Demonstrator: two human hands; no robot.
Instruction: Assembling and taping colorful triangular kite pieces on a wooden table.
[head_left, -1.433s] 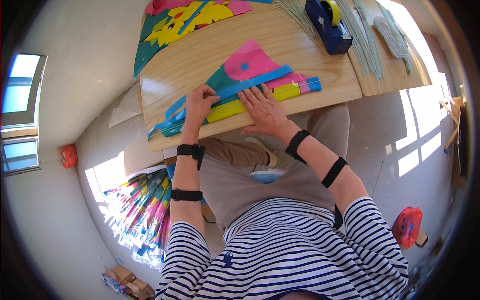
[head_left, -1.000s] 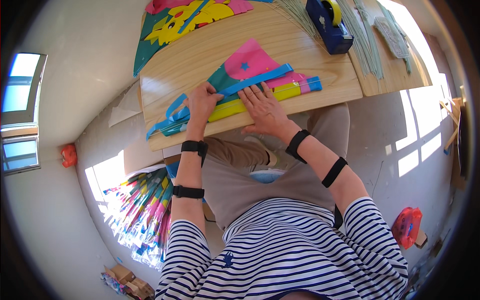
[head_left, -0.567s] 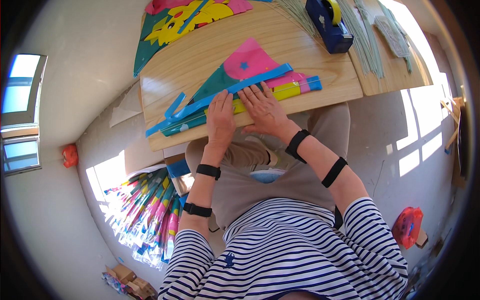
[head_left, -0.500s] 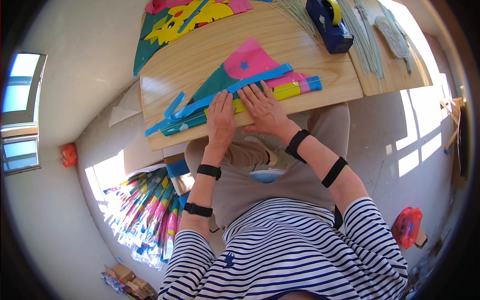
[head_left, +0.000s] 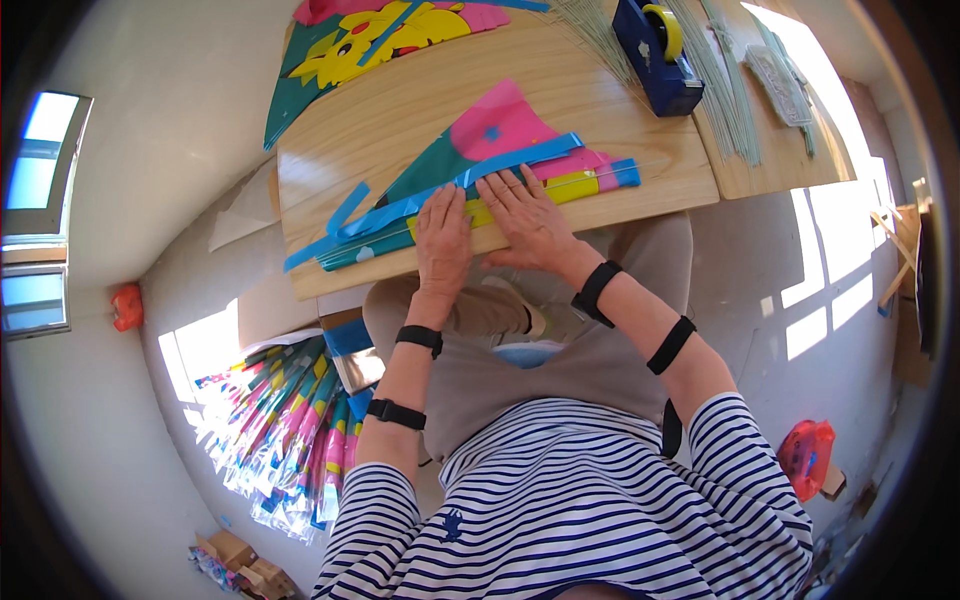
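A partly folded kite (head_left: 500,115) of thin pink, green and yellow sheet lies near the front edge of the wooden table. Its lower side is folded into a narrow strip, with a thin rod along it. A blue ribbon (head_left: 540,150) runs lengthwise over the kite and loops at the left end. Both hands press on the folded strip, side by side. My left hand (head_left: 443,235) lies flat with its fingers pointing away from me. To its right, my right hand (head_left: 525,220) rests flat too, fingers slightly spread, thumb toward the table's edge.
Another kite sheet (head_left: 350,60) with a yellow figure lies at the table's far left. A blue tape dispenser (head_left: 660,70), thin rods (head_left: 730,110) and a clear plastic box (head_left: 778,85) are at the far right. Many bagged folded kites (head_left: 290,430) lie low at left.
The hands keep their place on the kite, with hardly any visible movement. The whole view has shifted slightly.
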